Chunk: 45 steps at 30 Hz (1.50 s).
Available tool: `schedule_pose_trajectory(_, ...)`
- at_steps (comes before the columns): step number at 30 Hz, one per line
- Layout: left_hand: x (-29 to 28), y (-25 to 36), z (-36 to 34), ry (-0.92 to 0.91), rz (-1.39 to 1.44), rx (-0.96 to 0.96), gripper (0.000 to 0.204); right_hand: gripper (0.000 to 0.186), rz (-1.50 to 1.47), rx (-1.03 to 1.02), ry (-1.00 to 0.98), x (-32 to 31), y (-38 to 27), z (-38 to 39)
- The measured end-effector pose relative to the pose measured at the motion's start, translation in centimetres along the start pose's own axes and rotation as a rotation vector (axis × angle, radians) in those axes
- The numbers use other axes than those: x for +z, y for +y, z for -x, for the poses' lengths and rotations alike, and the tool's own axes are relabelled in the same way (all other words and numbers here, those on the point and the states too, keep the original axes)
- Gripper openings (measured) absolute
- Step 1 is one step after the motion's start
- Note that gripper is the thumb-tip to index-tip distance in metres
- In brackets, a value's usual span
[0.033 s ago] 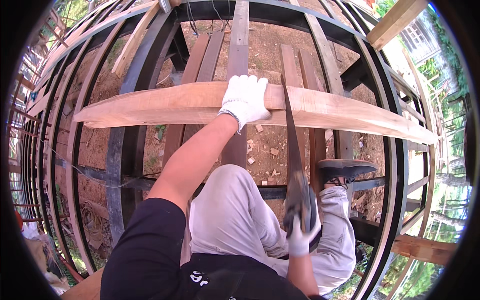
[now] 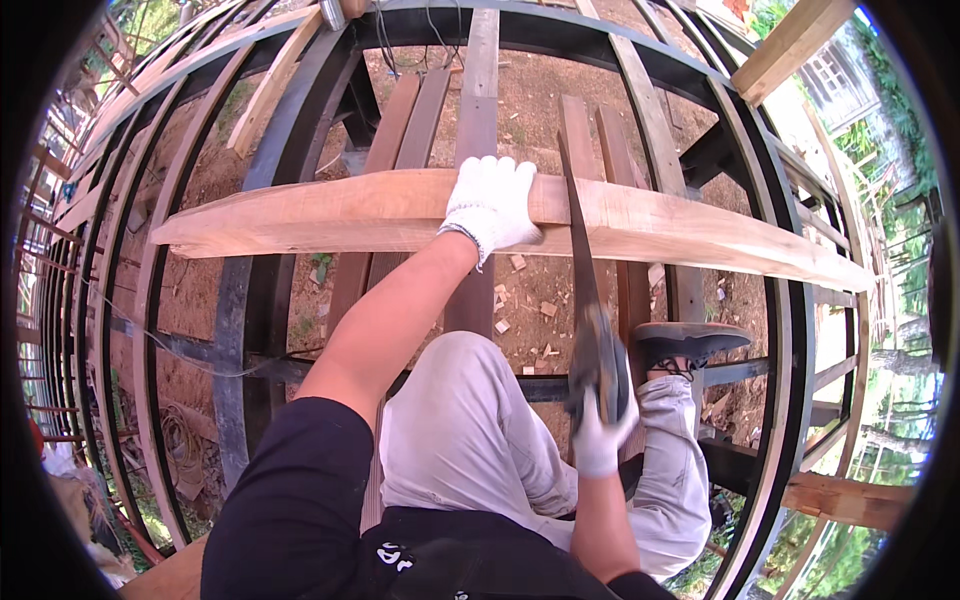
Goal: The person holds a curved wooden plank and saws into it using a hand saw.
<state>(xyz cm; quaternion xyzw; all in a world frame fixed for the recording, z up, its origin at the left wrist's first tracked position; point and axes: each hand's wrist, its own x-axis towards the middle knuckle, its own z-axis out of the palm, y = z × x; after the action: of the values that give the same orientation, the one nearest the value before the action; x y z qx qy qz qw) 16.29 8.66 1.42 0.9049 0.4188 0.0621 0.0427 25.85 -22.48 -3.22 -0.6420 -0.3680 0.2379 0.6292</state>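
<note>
A long, pale wooden beam lies crosswise in front of me, resting across narrower boards and frame members. My left hand, in a white knit work glove, presses on the beam near its middle with the fingers curled over the far side. Just right of it, the dark blade of a handsaw crosses the beam, with its tip past the far edge. My right hand, also gloved, is closed around the saw's dark handle near my raised leg. The handle is slightly blurred, and how deep the blade sits in the wood cannot be made out.
Dark metal beams and wooden joists form an open frame over brown soil with scattered wood chips. My shoe rests right of the saw. A timber post stands at the far right. A coiled rope lies lower left.
My right hand and the saw have moved forward, away from my body, along the blade's line. My left hand stays on the beam, with only a slight shift of the whole view.
</note>
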Motion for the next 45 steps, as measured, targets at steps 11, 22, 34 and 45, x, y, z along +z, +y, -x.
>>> schedule_pose_trajectory(11,1.0,0.1,-1.1,0.024,0.014,0.003,0.077,0.054,-0.040,0.199,0.060,-2.5,1.2,3.2)
schedule_pose_trajectory(22,0.8,2.2,-1.6,0.023,0.005,0.024,0.077,0.051,0.167,-0.097,0.050,4.5,2.5,-17.1)
schedule_pose_trajectory(34,-0.3,-0.1,-0.5,-0.004,-0.024,-0.007,0.080,0.066,0.034,0.127,-0.047,-5.2,-4.0,8.5)
schedule_pose_trajectory(45,1.7,-0.6,-1.2,0.053,-0.032,-0.012,0.082,0.054,0.189,-0.096,0.043,2.7,1.6,-5.6)
